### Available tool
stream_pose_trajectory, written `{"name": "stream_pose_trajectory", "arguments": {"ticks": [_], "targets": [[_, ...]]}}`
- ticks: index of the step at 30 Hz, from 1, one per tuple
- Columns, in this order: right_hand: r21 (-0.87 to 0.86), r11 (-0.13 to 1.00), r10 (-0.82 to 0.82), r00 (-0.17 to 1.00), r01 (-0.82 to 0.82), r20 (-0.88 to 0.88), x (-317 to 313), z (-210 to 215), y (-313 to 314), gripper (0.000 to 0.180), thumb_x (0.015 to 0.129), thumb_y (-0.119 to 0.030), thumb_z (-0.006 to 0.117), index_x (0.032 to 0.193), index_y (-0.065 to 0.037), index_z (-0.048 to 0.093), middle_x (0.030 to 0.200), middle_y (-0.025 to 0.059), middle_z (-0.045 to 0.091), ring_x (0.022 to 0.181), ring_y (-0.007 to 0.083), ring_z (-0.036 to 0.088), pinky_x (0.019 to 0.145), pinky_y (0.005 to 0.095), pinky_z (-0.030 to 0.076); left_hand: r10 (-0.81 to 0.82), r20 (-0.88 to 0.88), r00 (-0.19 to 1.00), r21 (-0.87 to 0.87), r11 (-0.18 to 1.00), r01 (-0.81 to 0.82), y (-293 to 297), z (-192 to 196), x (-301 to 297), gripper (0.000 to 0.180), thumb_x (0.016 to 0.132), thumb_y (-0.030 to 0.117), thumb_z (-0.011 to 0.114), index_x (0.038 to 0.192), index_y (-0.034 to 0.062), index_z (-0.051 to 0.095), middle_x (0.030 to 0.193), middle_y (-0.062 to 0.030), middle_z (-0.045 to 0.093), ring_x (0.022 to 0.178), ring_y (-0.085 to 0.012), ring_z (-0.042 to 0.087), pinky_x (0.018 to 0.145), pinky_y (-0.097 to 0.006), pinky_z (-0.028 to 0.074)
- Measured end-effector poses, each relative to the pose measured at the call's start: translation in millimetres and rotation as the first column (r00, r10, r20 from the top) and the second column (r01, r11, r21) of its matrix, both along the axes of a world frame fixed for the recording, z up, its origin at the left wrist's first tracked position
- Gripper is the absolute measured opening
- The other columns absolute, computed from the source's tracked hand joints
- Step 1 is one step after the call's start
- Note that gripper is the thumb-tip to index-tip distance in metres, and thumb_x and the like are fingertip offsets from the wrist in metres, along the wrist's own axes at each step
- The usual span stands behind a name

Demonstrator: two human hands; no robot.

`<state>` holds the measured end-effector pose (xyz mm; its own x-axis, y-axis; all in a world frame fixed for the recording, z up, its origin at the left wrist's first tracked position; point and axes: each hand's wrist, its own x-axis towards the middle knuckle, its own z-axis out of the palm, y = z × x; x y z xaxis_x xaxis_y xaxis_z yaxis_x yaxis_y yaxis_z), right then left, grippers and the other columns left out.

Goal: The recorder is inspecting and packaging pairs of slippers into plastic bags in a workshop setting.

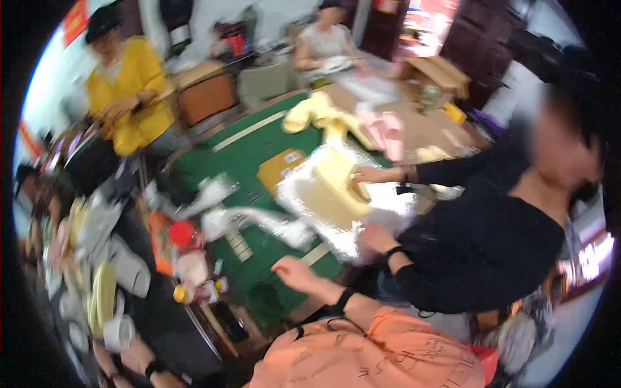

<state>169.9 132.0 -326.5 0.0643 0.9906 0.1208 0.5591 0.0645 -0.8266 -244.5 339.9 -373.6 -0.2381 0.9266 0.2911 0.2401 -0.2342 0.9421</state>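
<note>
The view is tilted and blurred. My right hand (294,271) reaches out of an orange sleeve over the near edge of a green table (246,155), fingers apart and holding nothing. My left hand (126,357), with a black wristband, is low at the lower left beside a white cup (118,331); blur hides its grip. To my right, a person in black (491,239) holds a pale yellow slipper (336,178) in crinkled clear plastic wrap (304,220) with both hands.
More yellow slippers (317,113) and pink slippers (385,129) lie at the table's far side. A red-capped item (183,233) and mixed clutter crowd the left. A person in yellow (129,90) stands at the back left, and another person (323,42) sits behind the table.
</note>
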Motion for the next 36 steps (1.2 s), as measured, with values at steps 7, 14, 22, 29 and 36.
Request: {"name": "stream_pose_trajectory", "arguments": {"ticks": [7, 14, 22, 29, 36], "targets": [[0.027, 0.987, 0.160, 0.986, -0.159, -0.037, -16, -3, 15, 0.009, 0.075, -0.007, 0.054, 0.081, -0.003, 0.060, 0.079, 0.0111, 0.059, 0.073, 0.0233, 0.058, 0.064, 0.0301, 0.045, 0.423, 0.872, 0.245, -0.287, 0.849, -0.444, -201, 110, -45, 0.035, 0.085, 0.019, 0.040, 0.115, 0.0012, 0.042, 0.115, -0.0156, 0.047, 0.100, -0.0326, 0.049, 0.081, -0.046, 0.045], [-0.241, 0.812, 0.451, 0.833, -0.532, -0.319, -67, 36, 24, 0.019, 0.079, -0.015, 0.055, 0.094, -0.003, 0.058, 0.083, 0.0067, 0.060, 0.072, 0.0129, 0.057, 0.065, 0.0246, 0.045, 0.462, 0.838, 0.290, -0.352, 0.865, -0.359, -319, 106, 81, 0.042, 0.084, 0.007, 0.041, 0.125, 0.0077, 0.032, 0.122, -0.0105, 0.040, 0.110, -0.0275, 0.041, 0.094, -0.043, 0.033], [-0.089, 0.620, 0.689, 0.595, -0.780, -0.414, -128, 52, 32, 0.028, 0.079, -0.025, 0.057, 0.096, -0.003, 0.057, 0.076, 0.0083, 0.059, 0.068, 0.0150, 0.055, 0.063, 0.0279, 0.044, 0.380, 0.807, 0.452, -0.284, 0.921, -0.267, -336, 107, 86, 0.042, 0.083, 0.017, 0.046, 0.120, 0.0001, 0.035, 0.115, -0.0147, 0.045, 0.107, -0.0274, 0.044, 0.091, -0.038, 0.037], [-0.218, 0.705, 0.548, 0.713, -0.675, -0.438, -94, 42, 25, 0.026, 0.080, -0.023, 0.056, 0.098, -0.003, 0.056, 0.080, 0.0056, 0.060, 0.071, 0.0130, 0.055, 0.065, 0.0263, 0.044, 0.434, 0.689, 0.581, -0.175, 0.877, -0.447, -306, 146, 84, 0.040, 0.080, 0.013, 0.047, 0.116, -0.0028, 0.039, 0.115, -0.0150, 0.045, 0.105, -0.0284, 0.045, 0.087, -0.039, 0.040], [0.040, 0.589, 0.215, 0.109, -0.807, -0.970, -81, 40, 19, 0.073, 0.073, -0.053, 0.052, 0.125, -0.005, 0.033, 0.119, 0.0079, 0.045, 0.108, 0.0177, 0.043, 0.088, 0.0335, 0.037, 0.020, 0.912, 0.410, -0.226, 0.859, 0.459, -268, 129, 150, 0.041, 0.074, 0.000, 0.047, 0.115, -0.0014, 0.043, 0.111, -0.0091, 0.052, 0.101, -0.0217, 0.051, 0.088, -0.035, 0.041]]}}
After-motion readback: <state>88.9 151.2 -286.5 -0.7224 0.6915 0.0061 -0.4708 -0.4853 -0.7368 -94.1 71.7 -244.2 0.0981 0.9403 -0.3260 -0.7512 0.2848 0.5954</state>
